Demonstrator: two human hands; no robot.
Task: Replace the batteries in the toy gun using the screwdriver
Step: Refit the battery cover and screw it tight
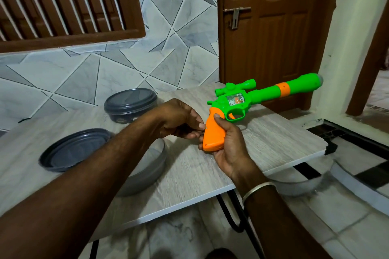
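Observation:
A green toy gun (263,94) with an orange grip (214,134) and a small scope is held above the table, barrel pointing to the far right. My right hand (229,145) wraps the orange grip from below, thumb on its side. My left hand (179,120) is curled at the grip's left edge, fingertips touching it; something dark seems to sit in its fingers, but I cannot tell what. No screwdriver or batteries are clearly visible.
On the light wood-grain table (273,143) stand a lidded dark grey container (130,105), a loose dark lid (73,149) and a grey bowl (147,172) partly under my left forearm. A brown door and tiled wall stand behind; the table's right edge drops to the floor.

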